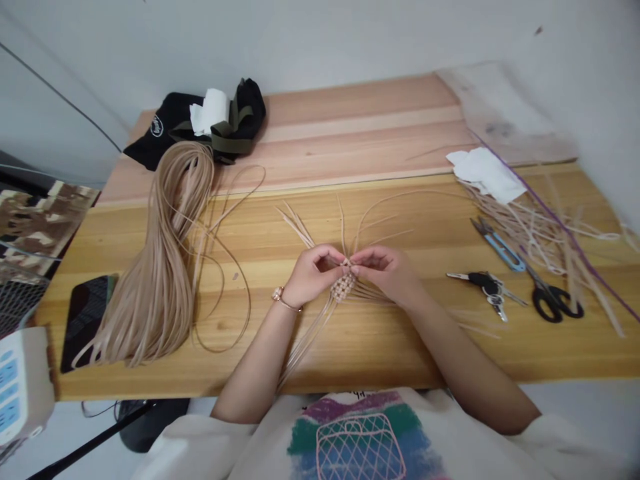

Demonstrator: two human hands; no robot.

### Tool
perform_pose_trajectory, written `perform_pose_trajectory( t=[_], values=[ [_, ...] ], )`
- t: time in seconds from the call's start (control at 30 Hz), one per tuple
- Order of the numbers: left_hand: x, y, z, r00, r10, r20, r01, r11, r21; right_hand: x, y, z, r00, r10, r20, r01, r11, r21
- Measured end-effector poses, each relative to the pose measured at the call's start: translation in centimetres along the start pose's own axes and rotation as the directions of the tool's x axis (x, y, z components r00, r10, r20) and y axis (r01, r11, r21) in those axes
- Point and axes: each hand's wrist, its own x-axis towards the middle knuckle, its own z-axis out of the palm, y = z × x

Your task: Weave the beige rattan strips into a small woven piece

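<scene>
A small woven patch of pale rattan strips (343, 287) lies at the middle of the wooden table (380, 347), with loose strip ends fanning away from it toward the wall and toward me. My left hand (311, 272) pinches a strip at the patch's upper edge from the left. My right hand (386, 271) pinches strips at the same spot from the right, fingertips almost touching the left ones. A bracelet sits on my left wrist.
A thick bundle of rattan strips (161, 267) lies at the left beside a dark phone (86, 313). Keys (486, 287), black-handled scissors (550, 300), a blue clipper (495, 243), cut scraps and white tissue (485, 173) lie at the right. A black bag (200, 123) sits at the back left.
</scene>
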Motion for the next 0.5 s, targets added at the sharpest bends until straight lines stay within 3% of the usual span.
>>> perform_pose_trajectory(
  t=[0.2, 0.5],
  values=[
    [-0.11, 0.02, 0.1, 0.994, 0.099, -0.037, -0.09, 0.978, 0.187, 0.04, 0.38, 0.09, 0.997, -0.051, -0.055, 0.046, 0.996, -0.076],
    [-0.03, -0.08, -0.31, 0.995, 0.104, -0.006, -0.101, 0.974, 0.2, -0.2, -0.04, 0.35, 0.991, -0.084, -0.106, 0.07, 0.989, -0.127]
  ],
)
